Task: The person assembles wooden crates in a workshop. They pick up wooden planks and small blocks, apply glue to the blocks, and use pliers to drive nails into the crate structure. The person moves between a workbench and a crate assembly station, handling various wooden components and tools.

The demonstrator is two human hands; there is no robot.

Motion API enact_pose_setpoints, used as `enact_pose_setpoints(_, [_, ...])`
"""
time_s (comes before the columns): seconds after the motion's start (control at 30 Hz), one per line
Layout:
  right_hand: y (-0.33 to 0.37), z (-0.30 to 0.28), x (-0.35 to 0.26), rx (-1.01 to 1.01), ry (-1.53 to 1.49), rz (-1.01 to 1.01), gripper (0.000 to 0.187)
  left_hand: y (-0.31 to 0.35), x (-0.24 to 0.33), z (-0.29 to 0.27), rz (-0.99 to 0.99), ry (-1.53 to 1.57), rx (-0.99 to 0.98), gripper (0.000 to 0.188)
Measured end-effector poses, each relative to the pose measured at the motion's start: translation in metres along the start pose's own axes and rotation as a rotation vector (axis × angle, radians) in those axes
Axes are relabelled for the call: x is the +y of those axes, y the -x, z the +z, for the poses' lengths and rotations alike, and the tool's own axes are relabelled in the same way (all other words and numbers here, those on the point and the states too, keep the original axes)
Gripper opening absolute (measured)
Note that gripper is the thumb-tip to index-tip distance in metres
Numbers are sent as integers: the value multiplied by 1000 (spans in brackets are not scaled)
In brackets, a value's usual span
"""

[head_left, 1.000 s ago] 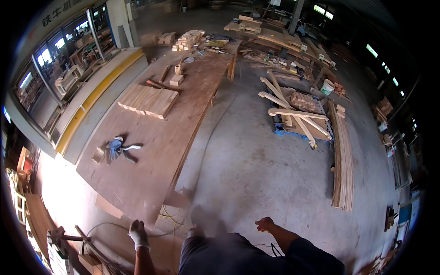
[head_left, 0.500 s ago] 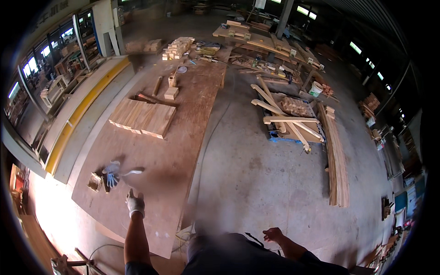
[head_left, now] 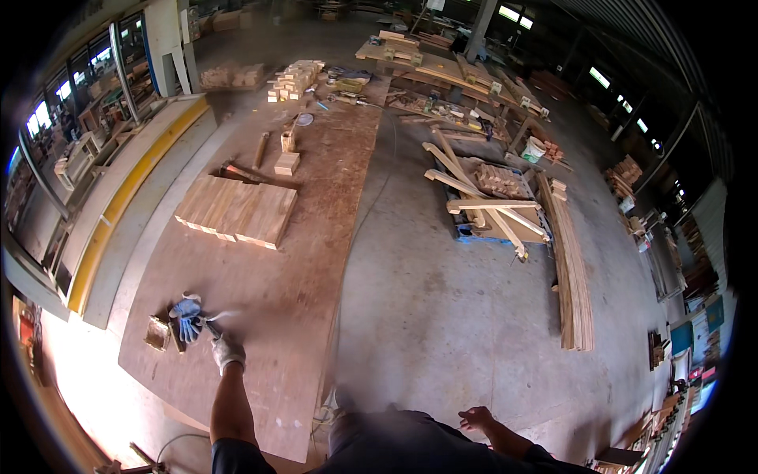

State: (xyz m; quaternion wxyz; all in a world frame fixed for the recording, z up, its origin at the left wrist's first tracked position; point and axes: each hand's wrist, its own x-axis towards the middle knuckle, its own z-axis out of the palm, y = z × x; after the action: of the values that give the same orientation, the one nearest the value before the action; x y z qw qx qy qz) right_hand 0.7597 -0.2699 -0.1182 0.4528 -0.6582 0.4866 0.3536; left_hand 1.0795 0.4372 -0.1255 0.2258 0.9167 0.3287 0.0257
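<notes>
My left hand (head_left: 228,352), in a pale glove, reaches over the brown work table (head_left: 268,371). Its fingers close at the end of a short dark strip, too blurred to name, beside a whitish, smeared thin piece (head_left: 224,315). Just beyond lies a blue-and-grey work glove (head_left: 188,316). Left of that glove, a small open box (head_left: 157,333) with a light rim sits beside a dark narrow piece (head_left: 178,336). My right hand (head_left: 475,419), bare, hangs over the floor away from the table, fingers loosely bent and apart, holding nothing.
A slab of joined wood blocks (head_left: 237,211) lies farther up the table, with a hammer (head_left: 241,171) behind it. Stacked blocks (head_left: 294,81) stand at the far end. To the right, crossed timbers (head_left: 482,197) rest on a pallet beside long boards (head_left: 564,268).
My left hand has moved slightly left relative to the table, toward the blue glove, and now meets the dark strip. My right hand stays low, still free of any object.
</notes>
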Motion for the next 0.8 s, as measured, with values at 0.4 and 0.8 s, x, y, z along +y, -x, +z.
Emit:
enact_pose_setpoints(0.4, [-25, 28, -28, -94, 247, -109, 30, 100, -22, -16, 301, -18, 24, 24])
enact_pose_setpoints(0.8, [-34, 54, -106, -171, 666, -500, 29, 175, -34, -22, -403, 942, -415, 35])
